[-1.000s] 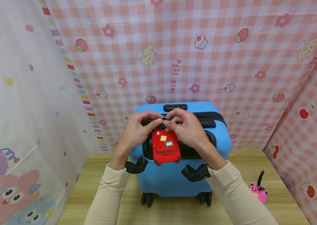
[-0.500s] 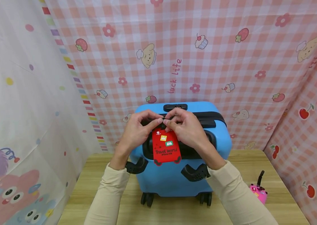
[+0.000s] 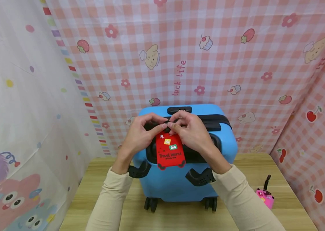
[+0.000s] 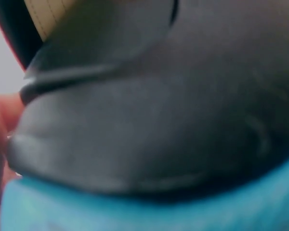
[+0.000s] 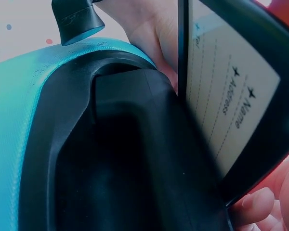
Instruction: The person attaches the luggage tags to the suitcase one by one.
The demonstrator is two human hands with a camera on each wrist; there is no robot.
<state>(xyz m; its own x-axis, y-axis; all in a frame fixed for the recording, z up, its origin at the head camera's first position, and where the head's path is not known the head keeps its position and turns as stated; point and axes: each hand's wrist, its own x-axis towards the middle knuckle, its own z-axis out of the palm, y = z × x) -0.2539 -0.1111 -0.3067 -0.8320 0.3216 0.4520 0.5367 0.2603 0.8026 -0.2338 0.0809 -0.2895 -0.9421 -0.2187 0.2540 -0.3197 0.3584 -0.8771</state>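
Note:
A red luggage tag (image 3: 170, 158) printed "Travel World" hangs in front of the side handle of a blue suitcase (image 3: 177, 184). My left hand (image 3: 139, 134) and right hand (image 3: 195, 133) meet above it, thumbs and forefingers pinching the tag's black strap (image 3: 167, 129). How the strap is threaded is hidden by the fingers. From the right wrist, the tag's back shows a card (image 5: 219, 91) with name and address lines, next to the black handle (image 5: 120, 91). The left wrist view is mostly filled by black plastic (image 4: 135, 134), with a few fingers at its left edge.
The suitcase stands on its wheels (image 3: 151, 204) on a wooden tabletop (image 3: 102, 192). A small pink suitcase-shaped tag (image 3: 266, 199) with a black strap lies at the right. Patterned cloth (image 3: 139, 41) hangs behind and at both sides.
The left thumb and forefinger have spread slightly at the strap. The tag and both arms stay nearly still.

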